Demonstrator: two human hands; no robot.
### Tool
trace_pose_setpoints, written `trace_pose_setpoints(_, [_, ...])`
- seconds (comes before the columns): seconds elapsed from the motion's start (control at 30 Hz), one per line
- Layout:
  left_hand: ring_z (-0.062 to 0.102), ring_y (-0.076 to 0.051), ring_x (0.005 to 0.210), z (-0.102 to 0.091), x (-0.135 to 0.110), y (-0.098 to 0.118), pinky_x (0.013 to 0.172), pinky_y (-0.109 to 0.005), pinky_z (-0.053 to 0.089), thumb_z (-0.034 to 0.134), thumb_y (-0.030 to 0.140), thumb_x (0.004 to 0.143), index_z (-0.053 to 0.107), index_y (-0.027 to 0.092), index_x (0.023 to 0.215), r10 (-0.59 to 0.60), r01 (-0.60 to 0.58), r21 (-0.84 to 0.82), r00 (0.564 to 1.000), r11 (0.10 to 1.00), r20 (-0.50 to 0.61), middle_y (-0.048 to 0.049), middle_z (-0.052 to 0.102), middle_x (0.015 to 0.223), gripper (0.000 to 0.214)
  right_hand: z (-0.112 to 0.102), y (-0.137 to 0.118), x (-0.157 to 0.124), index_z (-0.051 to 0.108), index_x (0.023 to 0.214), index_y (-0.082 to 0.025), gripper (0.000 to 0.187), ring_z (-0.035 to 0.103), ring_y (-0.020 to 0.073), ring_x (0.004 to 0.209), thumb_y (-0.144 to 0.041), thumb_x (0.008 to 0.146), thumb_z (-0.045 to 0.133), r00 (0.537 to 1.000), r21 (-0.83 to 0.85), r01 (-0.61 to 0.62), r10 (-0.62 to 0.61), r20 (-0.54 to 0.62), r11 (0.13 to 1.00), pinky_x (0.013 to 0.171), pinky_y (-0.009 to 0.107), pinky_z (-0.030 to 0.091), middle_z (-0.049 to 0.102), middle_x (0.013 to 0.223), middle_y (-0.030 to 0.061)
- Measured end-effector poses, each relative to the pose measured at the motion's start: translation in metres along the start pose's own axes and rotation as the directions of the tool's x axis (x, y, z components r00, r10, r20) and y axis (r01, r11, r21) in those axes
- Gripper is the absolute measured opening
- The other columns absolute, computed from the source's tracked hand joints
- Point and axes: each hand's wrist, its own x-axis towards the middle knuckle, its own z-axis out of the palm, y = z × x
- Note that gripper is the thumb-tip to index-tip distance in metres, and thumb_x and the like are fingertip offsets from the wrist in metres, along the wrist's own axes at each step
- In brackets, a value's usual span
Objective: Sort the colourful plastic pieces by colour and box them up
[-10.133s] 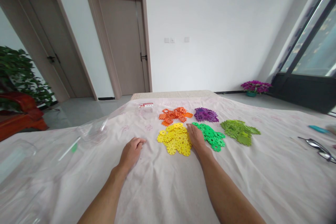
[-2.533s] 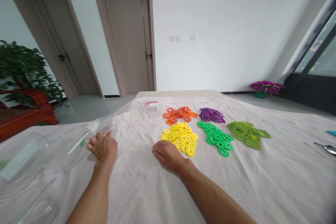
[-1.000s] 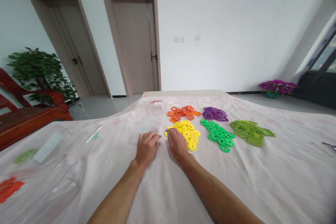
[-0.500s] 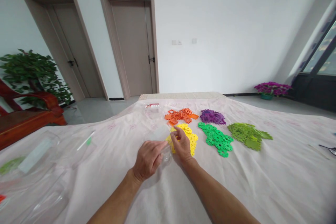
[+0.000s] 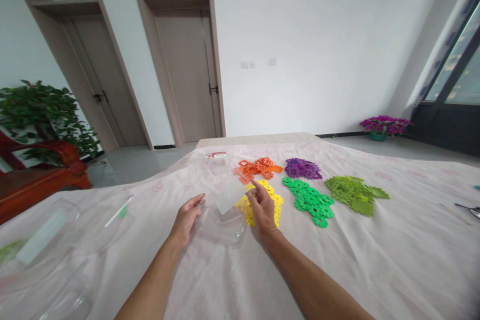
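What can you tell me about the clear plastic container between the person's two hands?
The clear container looks like thin, glossy plastic, shallow, with rounded near corners. A whitish rectangular patch shows on its far part. It sits over the pale tablecloth, its right side overlapping the yellow pieces in view. The left hand is at its left edge; the right hand appears to pinch its far right edge. It looks open, though transparency hides how its parts join.
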Motion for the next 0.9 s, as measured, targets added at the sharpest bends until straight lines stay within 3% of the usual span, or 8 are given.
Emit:
trace_pose_setpoints(0.2, [0.067, -0.016, 0.087, -0.006, 0.014, -0.019, 0.066, -0.022, 0.047, 0.056, 0.008, 0.055, 0.072, 0.017, 0.113, 0.139, -0.148, -0.012, 0.952, 0.989, -0.272, -0.0099, 0.072, 0.111, 0.060, -0.005, -0.016, 0.010, 0.053, 0.137, -0.019, 0.059, 0.054, 0.0089, 0.054, -0.042, 0.083, 0.064, 0.970, 0.209, -0.064, 0.110, -0.217, 0.976, 0.051, 0.023, 0.048, 0.057, 0.080, -0.0039])
trace_pose_setpoints(0.4, [0.064, -0.016, 0.080, -0.023, 0.024, -0.020, 0.063, -0.024, 0.048, 0.060, 0.018, 0.058, 0.070, 0.018, 0.111, 0.304, -0.358, 0.025, 0.751, 0.934, -0.586, -0.0057, 0.071, 0.105, 0.054, -0.008, -0.011, 0.017, 0.049, 0.138, -0.020, 0.060, 0.064, 0.0126, 0.063, -0.042, 0.084, 0.062, 0.957, 0.152, -0.038, 0.080, -0.278, 0.988, 0.061, 0.030, 0.058, 0.060, 0.088, -0.0012])
trace_pose_setpoints(0.47, [0.062, -0.013, 0.074, -0.025, 0.023, -0.017, 0.057, -0.021, 0.045, 0.060, 0.019, 0.057, 0.069, 0.018, 0.112, 0.299, -0.396, -0.014, 0.716, 0.918, -0.631, -0.0057, 0.070, 0.106, 0.056, -0.007, -0.003, 0.017, 0.047, 0.140, -0.020, 0.058, 0.065, 0.0130, 0.064, -0.040, 0.086, 0.059, 0.966, 0.103, -0.014, 0.040, -0.255, 0.995, 0.065, 0.031, 0.058, 0.062, 0.092, 0.0006])
trace_pose_setpoints(0.53, [0.057, -0.009, 0.066, -0.024, 0.021, -0.013, 0.049, -0.018, 0.037, 0.061, 0.018, 0.056, 0.067, 0.019, 0.114, 0.293, -0.421, -0.056, 0.715, 0.906, -0.635, -0.0055, 0.070, 0.109, 0.058, -0.006, 0.003, 0.015, 0.046, 0.141, -0.021, 0.055, 0.067, 0.0137, 0.069, -0.035, 0.089, 0.055, 0.984, 0.018, 0.026, -0.022, -0.178, 1.000, 0.071, 0.032, 0.059, 0.065, 0.097, 0.0029])
trace_pose_setpoints(0.63, [0.052, -0.006, 0.060, -0.015, 0.012, -0.006, 0.043, -0.015, 0.030, 0.061, 0.017, 0.056, 0.066, 0.021, 0.114, 0.313, -0.458, -0.106, 0.742, 0.883, -0.593, -0.0045, 0.069, 0.112, 0.059, -0.003, 0.006, 0.007, 0.047, 0.142, -0.024, 0.051, 0.069, 0.0159, 0.084, -0.025, 0.091, 0.050, 0.986, -0.130, 0.157, -0.149, 0.073, 0.979, 0.084, 0.035, 0.057, 0.068, 0.107, 0.0060])
trace_pose_setpoints(0.77, [0.047, -0.003, 0.053, 0.003, -0.006, 0.004, 0.040, -0.015, 0.025, 0.061, 0.014, 0.057, 0.065, 0.020, 0.111, 0.347, -0.494, -0.181, 0.786, 0.851, -0.512, -0.0039, 0.068, 0.110, 0.055, 0.000, -0.004, -0.005, 0.051, 0.141, -0.027, 0.056, 0.065, 0.0195, 0.108, -0.013, 0.087, 0.050, 0.842, -0.226, 0.386, -0.241, 0.483, 0.895, 0.098, 0.037, 0.052, 0.067, 0.124, 0.0074])
trace_pose_setpoints(0.83, [0.045, -0.002, 0.051, 0.013, -0.015, 0.005, 0.039, -0.015, 0.025, 0.062, 0.014, 0.057, 0.065, 0.020, 0.109, 0.368, -0.499, -0.188, 0.801, 0.846, -0.471, -0.0036, 0.067, 0.109, 0.052, 0.000, -0.005, -0.007, 0.056, 0.138, -0.026, 0.056, 0.061, 0.0211, 0.116, -0.010, 0.084, 0.050, 0.793, -0.276, 0.435, -0.220, 0.568, 0.857, 0.103, 0.037, 0.049, 0.066, 0.126, 0.0080])
trace_pose_setpoints(0.9, [0.044, -0.001, 0.049, 0.023, -0.023, 0.002, 0.039, -0.015, 0.027, 0.063, 0.015, 0.060, 0.064, 0.020, 0.109, 0.385, -0.490, -0.175, 0.821, 0.854, -0.421, -0.0034, 0.067, 0.109, 0.049, -0.002, -0.002, -0.006, 0.061, 0.131, -0.023, 0.050, 0.061, 0.0221, 0.117, -0.010, 0.083, 0.051, 0.789, -0.321, 0.448, -0.200, 0.581, 0.834, 0.104, 0.037, 0.047, 0.066, 0.126, 0.0092])
